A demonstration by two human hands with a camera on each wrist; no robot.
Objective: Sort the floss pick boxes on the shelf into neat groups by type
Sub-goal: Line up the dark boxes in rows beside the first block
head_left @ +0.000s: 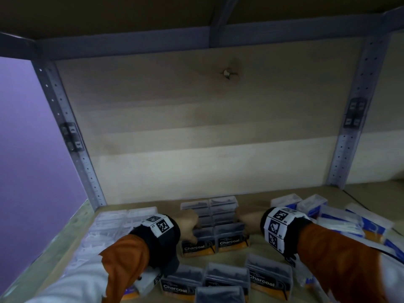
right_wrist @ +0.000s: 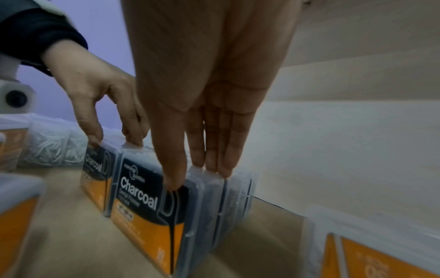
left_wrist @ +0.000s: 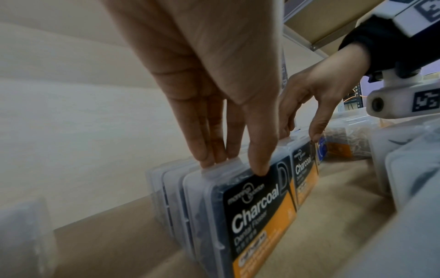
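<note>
- Left hand (left_wrist: 214, 90) pinches the left charcoal row (left_wrist: 240, 206): thumb on the front label, fingers (left_wrist: 204, 150) behind.
- Right hand (right_wrist: 209, 105) pinches the right row (right_wrist: 152, 203) alike.
- The rows touch, between the hands.
- The boxes look light, stiff and slick; squeeze front to back.

Two rows of charcoal boxes (head_left: 213, 224) stand upright side by side on the shelf (head_left: 258, 250), clear cases with black-and-orange "Charcoal" labels facing front, running back toward the wall. More charcoal boxes (head_left: 227, 278) sit loosely in front. Clear boxes of white picks (head_left: 113, 224) are grouped at the left; blue-labelled boxes (head_left: 341, 217) lie jumbled at the right.
</note>
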